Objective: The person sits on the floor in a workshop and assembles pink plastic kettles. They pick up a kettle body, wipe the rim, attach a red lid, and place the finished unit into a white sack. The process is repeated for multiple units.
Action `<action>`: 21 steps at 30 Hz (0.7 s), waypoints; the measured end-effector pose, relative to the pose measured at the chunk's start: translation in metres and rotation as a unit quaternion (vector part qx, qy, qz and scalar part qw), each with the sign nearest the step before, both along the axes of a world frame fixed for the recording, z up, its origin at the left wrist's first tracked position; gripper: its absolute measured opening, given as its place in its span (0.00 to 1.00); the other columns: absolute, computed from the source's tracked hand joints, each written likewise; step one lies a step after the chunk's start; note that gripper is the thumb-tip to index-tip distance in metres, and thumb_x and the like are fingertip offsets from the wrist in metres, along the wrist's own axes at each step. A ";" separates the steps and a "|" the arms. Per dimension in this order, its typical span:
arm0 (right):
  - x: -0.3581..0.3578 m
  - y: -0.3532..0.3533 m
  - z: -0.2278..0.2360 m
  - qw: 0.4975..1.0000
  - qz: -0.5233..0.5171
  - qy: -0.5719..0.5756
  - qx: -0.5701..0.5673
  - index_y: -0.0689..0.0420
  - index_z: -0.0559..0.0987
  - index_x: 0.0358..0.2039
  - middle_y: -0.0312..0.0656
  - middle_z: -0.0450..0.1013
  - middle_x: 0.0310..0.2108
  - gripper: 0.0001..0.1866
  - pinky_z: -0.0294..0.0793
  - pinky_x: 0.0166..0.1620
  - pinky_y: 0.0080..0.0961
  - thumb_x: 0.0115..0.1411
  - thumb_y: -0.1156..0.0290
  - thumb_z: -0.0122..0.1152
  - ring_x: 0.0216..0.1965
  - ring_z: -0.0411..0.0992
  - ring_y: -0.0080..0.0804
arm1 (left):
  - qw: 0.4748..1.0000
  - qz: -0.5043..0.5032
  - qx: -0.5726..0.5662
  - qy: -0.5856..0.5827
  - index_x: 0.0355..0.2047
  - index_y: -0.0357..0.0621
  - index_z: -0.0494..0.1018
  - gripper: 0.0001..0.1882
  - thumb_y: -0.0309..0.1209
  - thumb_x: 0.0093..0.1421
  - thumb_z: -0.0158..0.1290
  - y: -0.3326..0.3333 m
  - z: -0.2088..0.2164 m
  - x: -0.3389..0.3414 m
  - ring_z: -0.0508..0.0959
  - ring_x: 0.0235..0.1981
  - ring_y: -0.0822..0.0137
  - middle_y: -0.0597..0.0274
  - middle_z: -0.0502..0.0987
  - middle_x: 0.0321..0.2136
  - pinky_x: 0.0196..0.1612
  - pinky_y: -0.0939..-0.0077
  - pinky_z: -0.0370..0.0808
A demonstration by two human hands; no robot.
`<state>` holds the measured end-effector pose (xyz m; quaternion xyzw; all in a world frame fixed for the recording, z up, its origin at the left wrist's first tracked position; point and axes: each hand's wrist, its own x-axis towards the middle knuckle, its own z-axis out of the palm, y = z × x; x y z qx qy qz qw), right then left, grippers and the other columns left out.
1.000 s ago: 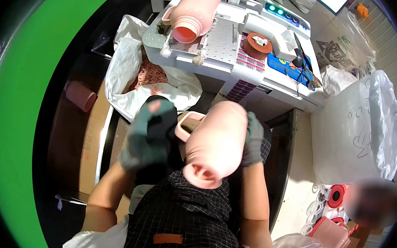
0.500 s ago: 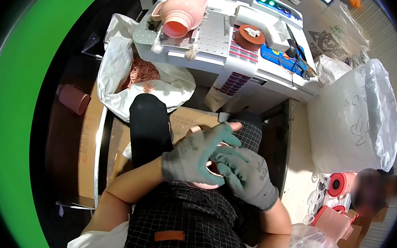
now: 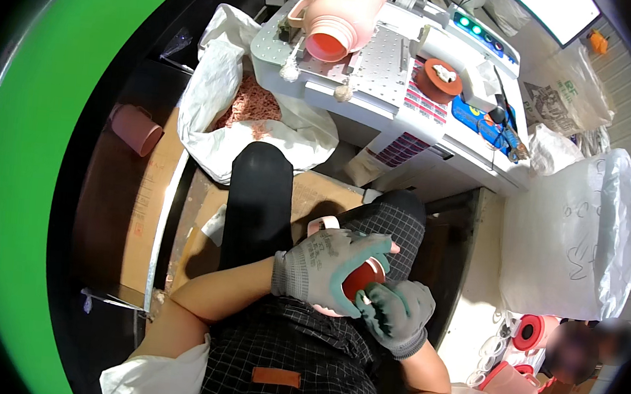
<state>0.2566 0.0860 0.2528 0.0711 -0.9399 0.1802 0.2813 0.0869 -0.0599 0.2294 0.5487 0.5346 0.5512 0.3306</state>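
Note:
A pink jug [image 3: 363,278] lies across my lap, its round mouth turned to the right and its inside showing orange-red. My left hand [image 3: 321,268], in a grey and green glove, is wrapped over the jug's body; the jug's handle sticks out beyond it. At the lower edge of the mouth, my gloved right hand [image 3: 399,318] has its fingers curled. A small pale bit shows by those fingertips, but what they hold is mostly hidden.
A larger-looking pink jug [image 3: 337,21] rests on the perforated plate of a white machine [image 3: 367,101]. Left of my knees sits a white sack [image 3: 306,133] with pink shavings. Another pink jug [image 3: 137,131] lies far left. A tall white bag [image 3: 568,239] stands right; a blurred person is beyond.
My right hand has drawn away from my left, down and to the right, uncovering the jug's mouth. The jug's handle shows more. The whole view has shifted and tilted.

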 end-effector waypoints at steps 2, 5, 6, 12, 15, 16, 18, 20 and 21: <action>-0.005 -0.002 -0.006 0.999 0.003 0.013 -0.040 0.51 0.83 0.37 0.34 0.77 0.27 0.13 0.67 0.27 0.28 0.52 0.64 0.76 0.23 0.74 0.32 | 0.995 0.047 -0.020 0.089 0.66 0.43 0.65 0.52 0.43 0.42 0.78 -0.007 0.006 -0.003 0.85 0.46 0.57 0.57 0.80 0.49 0.50 0.63 0.81; -0.015 -0.016 -0.026 0.979 -0.010 0.063 -0.192 0.53 0.82 0.36 0.37 0.79 0.28 0.11 0.71 0.29 0.29 0.54 0.67 0.76 0.24 0.75 0.35 | 0.987 0.114 0.017 0.111 0.62 0.38 0.69 0.49 0.44 0.43 0.77 -0.020 0.007 -0.006 0.85 0.46 0.58 0.54 0.81 0.50 0.49 0.65 0.82; -0.021 -0.024 -0.032 0.963 -0.016 0.079 -0.256 0.54 0.82 0.36 0.38 0.79 0.28 0.11 0.72 0.31 0.29 0.55 0.68 0.76 0.24 0.76 0.36 | 0.982 0.139 0.034 0.121 0.61 0.37 0.69 0.48 0.45 0.43 0.77 -0.024 0.005 -0.006 0.85 0.46 0.58 0.53 0.81 0.49 0.49 0.65 0.82; -0.076 0.014 -0.019 0.781 -0.114 0.323 -0.522 0.60 0.77 0.40 0.40 0.74 0.38 0.12 0.74 0.38 0.20 0.73 0.64 0.50 0.35 0.73 0.26 | 0.976 0.157 0.010 0.151 0.52 0.37 0.77 0.38 0.44 0.44 0.76 -0.054 0.005 -0.008 0.85 0.46 0.51 0.50 0.83 0.47 0.57 0.55 0.81; -0.138 0.009 -0.028 0.969 -0.038 0.125 -0.211 0.62 0.79 0.57 0.54 0.77 0.50 0.26 0.78 0.50 0.33 0.59 0.67 0.68 0.45 0.77 0.42 | 0.968 0.166 0.034 0.187 0.51 0.38 0.77 0.38 0.44 0.43 0.76 -0.051 0.007 0.004 0.85 0.45 0.48 0.51 0.83 0.46 0.58 0.53 0.80; -0.168 0.010 -0.044 0.986 -0.001 0.046 -0.158 0.61 0.73 0.65 0.56 0.72 0.58 0.35 0.78 0.53 0.36 0.58 0.65 0.71 0.50 0.76 0.44 | 0.971 0.156 0.032 0.178 0.51 0.38 0.77 0.38 0.44 0.43 0.76 -0.047 0.007 0.004 0.85 0.46 0.48 0.50 0.83 0.47 0.59 0.52 0.79; -0.187 -0.003 -0.061 0.955 -0.011 -0.036 -0.295 0.59 0.67 0.69 0.58 0.66 0.64 0.40 0.77 0.56 0.38 0.58 0.67 0.73 0.54 0.74 0.50 | 0.975 0.143 0.022 0.166 0.52 0.40 0.77 0.38 0.45 0.43 0.76 -0.045 0.005 0.001 0.84 0.49 0.48 0.50 0.82 0.48 0.60 0.50 0.77; -0.187 0.008 -0.080 0.926 -0.044 0.015 -0.375 0.58 0.66 0.69 0.59 0.64 0.65 0.40 0.76 0.56 0.37 0.58 0.69 0.72 0.54 0.75 0.52 | 0.975 0.134 -0.020 0.177 0.54 0.41 0.76 0.39 0.45 0.44 0.76 -0.045 0.008 -0.007 0.81 0.52 0.48 0.49 0.80 0.50 0.61 0.51 0.75; -0.178 0.012 -0.079 0.923 -0.056 0.048 -0.378 0.59 0.70 0.65 0.56 0.67 0.62 0.33 0.77 0.55 0.36 0.60 0.73 0.69 0.51 0.76 0.47 | 0.979 0.104 -0.026 0.175 0.56 0.42 0.75 0.40 0.45 0.45 0.75 -0.041 0.008 -0.010 0.80 0.54 0.47 0.48 0.79 0.50 0.62 0.52 0.74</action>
